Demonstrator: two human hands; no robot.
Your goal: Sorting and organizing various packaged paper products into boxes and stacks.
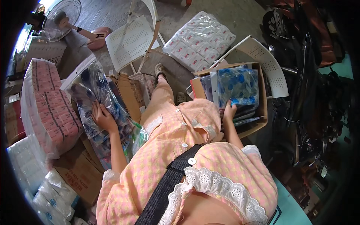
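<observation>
My left hand (104, 117) lies with its fingers slightly spread on a clear plastic packet of dark-dotted folded material (91, 87). That packet leans over more packaged goods (102, 150) beside an opened cardboard flap (128, 94). On the other side, my right hand (229, 112) grips the lower edge of a clear packet with blue dots (237, 84). This packet stands in a cardboard box (263, 98) among several others. Part of my right fingers is hidden behind its edge.
White metal chairs (130, 42) (264, 54) stand ahead, with a wrapped bale of tissue packs (198, 42) between them. A pink pedestal fan (84, 33) is at far left. Pink wrapped packs (52, 104) and a closed carton (78, 171) crowd my left; a motorbike (301, 98) stands right.
</observation>
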